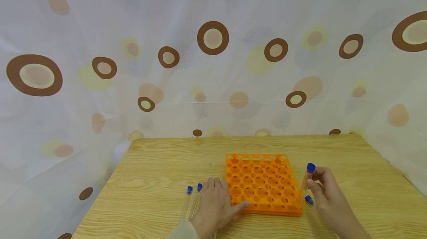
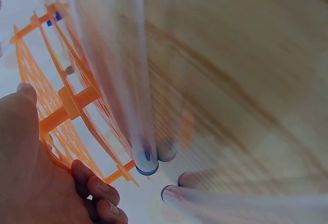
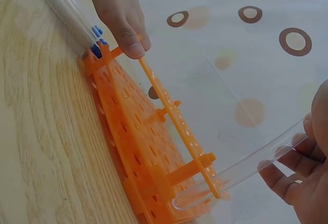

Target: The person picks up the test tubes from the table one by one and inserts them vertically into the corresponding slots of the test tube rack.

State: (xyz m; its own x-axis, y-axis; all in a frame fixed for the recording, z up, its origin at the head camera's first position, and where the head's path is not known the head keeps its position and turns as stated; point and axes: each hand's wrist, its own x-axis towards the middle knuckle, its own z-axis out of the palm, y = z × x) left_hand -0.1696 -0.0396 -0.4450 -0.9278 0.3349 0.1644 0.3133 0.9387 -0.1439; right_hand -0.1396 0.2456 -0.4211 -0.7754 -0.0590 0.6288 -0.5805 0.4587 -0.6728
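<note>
An orange test tube rack (image 1: 267, 209) sits on the table, with rows of round holes across its top. My left hand (image 1: 213, 200) grips its left end, the thumb over the front edge; the right wrist view shows the thumb (image 3: 134, 48) on the rack's upper plate. At the opposite end, my right hand (image 1: 328, 194) pinches a clear test tube (image 3: 251, 165) with a blue cap (image 1: 311, 168) between thumb and fingers. The tube is slightly tilted, cap up, and its rounded bottom overlaps the rack's right front corner in the right wrist view.
Beside my left hand lie capped test tubes (image 1: 185, 203) on the wooden table (image 1: 160, 172). Another blue-capped tube (image 1: 309, 200) lies right of the rack, partly under my right hand. A white curtain (image 1: 186, 120) with brown circles hangs behind the table and at its sides.
</note>
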